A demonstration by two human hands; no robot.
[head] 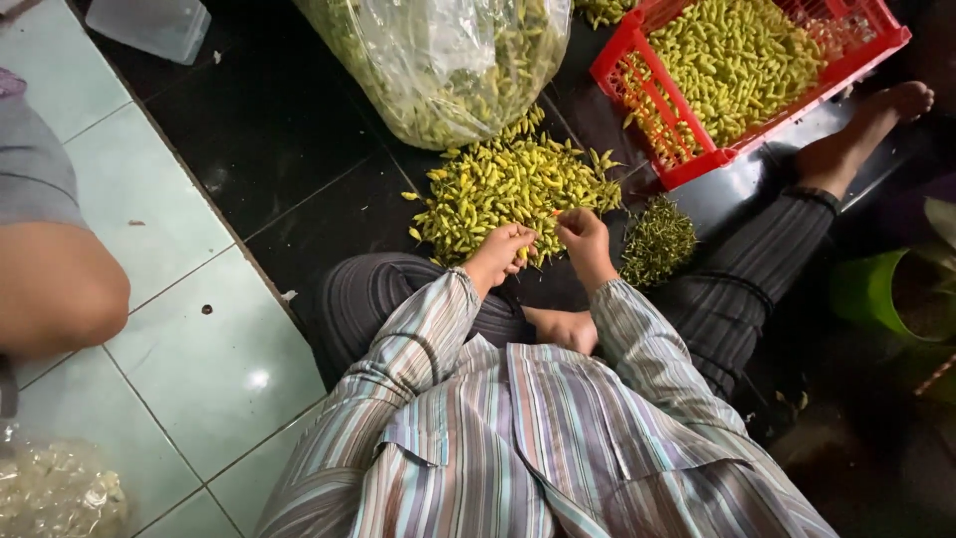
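One clear plastic bag of chillies (448,65) stands upper left. One loose pile of small yellow-green chillies (508,184) lies on the black tiled floor (289,139). Left hand (498,254) and right hand (585,239) each pinch chillies at its near edge. One heap of green stems (657,239), one red slotted plastic crate (647,95).

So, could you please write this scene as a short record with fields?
left hand: resting on the pile of yellow-green chili peppers
right hand: pinching something small at the pile's edge
stem heap: right of the hands, on the dark floor
red crate: holds more peppers
plastic bag: clear, behind the pile
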